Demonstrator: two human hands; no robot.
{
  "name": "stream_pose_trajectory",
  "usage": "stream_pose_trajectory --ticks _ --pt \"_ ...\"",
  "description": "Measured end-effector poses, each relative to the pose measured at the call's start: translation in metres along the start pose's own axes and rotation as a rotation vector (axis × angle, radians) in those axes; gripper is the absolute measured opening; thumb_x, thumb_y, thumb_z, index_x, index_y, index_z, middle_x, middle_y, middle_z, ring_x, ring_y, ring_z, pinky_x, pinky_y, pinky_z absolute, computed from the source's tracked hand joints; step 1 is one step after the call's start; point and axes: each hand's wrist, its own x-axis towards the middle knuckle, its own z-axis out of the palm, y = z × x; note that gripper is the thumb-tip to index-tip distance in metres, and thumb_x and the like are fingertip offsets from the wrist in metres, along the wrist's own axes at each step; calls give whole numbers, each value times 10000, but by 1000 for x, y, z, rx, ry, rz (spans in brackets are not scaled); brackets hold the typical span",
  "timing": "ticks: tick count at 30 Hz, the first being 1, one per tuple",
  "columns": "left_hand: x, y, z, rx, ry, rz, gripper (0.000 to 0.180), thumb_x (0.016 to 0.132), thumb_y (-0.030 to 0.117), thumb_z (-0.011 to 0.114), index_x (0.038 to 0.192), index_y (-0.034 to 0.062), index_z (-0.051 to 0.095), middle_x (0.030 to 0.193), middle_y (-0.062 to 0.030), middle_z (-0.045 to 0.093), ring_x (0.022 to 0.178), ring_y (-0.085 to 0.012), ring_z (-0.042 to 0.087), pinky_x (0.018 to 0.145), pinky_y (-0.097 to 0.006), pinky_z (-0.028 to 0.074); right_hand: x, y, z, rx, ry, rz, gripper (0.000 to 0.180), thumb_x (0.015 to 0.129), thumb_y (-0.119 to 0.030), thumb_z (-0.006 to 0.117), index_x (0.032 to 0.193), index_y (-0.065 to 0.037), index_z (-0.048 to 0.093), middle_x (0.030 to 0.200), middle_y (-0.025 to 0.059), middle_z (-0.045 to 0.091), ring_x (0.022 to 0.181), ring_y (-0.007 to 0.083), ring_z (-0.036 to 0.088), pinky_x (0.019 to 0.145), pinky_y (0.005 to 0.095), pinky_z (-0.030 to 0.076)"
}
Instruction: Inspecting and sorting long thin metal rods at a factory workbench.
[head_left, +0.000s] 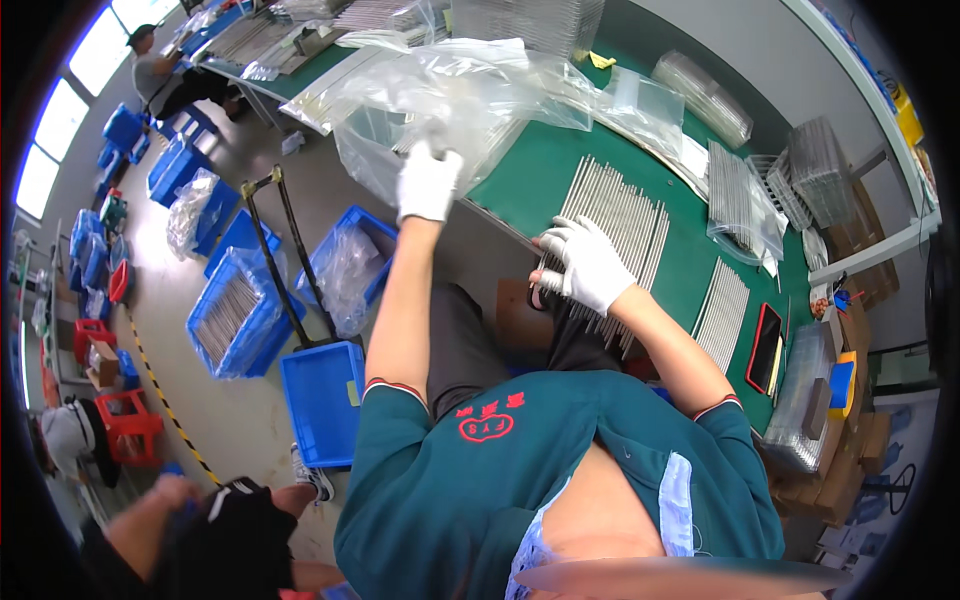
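My left hand [428,185], in a white glove, is closed on the lower part of a large clear plastic bag [385,150]. The crumpled bag hangs over the table's edge, and its upper part is blurred. My right hand [590,264] wears a white glove with bare fingertips. It lies with fingers apart over the near ends of a row of thin metal rods [612,205]. These rods lie side by side on the green table [530,165], some reaching past its front edge. A smaller group of rods [720,312] lies to the right.
Bagged rods [735,200] and clear plastic trays [703,97] stand along the back. A red-edged phone [765,347] lies at the right. Blue crates [225,320] and a cart with a blue bin [320,405] stand left on the floor. One person [160,75] sits far left; another [215,540] is near, lower left.
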Motion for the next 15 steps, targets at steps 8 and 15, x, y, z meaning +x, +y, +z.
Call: stream_pose_trajectory --ticks 8,15 --pt "-57 -2 27 318 -136 709 137 709 189 519 763 96 605 690 -102 543 675 -274 549 623 -394 450 29 -9 -16 127 130 103 503 789 -463 508 1174 -138 499 1256 204 406 1110 373 426 924 396 360" --pt "-14 -7 -25 -122 -146 392 217 774 190 489 891 75 631 873 -146 607 840 -302 568 763 -354 448 36 -7 -12 98 165 35 649 769 -451 535 1177 45 446 1246 223 404 1100 336 439 930 374 357"
